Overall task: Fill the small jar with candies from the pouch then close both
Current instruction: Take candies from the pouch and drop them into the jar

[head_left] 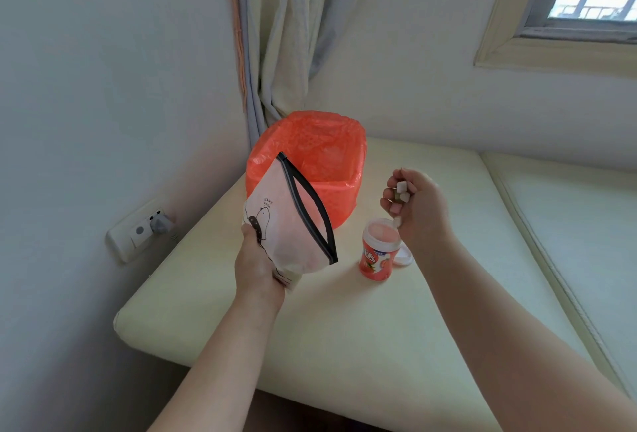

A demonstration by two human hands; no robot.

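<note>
My left hand (256,259) grips the bottom of a white zip pouch (289,221) with a black zipper, held upright and tilted, its mouth open toward the right. My right hand (418,206) hovers just above the small red jar (377,252) and is cupped around several pale cube candies (401,192). One candy (397,222) hangs at the heel of the hand, right over the jar's open mouth. The jar stands upright on the cream cushion (344,328). Its white lid (405,257) lies on the cushion behind the jar to the right, partly hidden by my wrist.
A bin lined with an orange plastic bag (310,159) stands behind the pouch at the cushion's back corner. A wall socket with a plug (144,230) is on the left wall. Curtains hang behind, and a second cushion (568,225) adjoins on the right.
</note>
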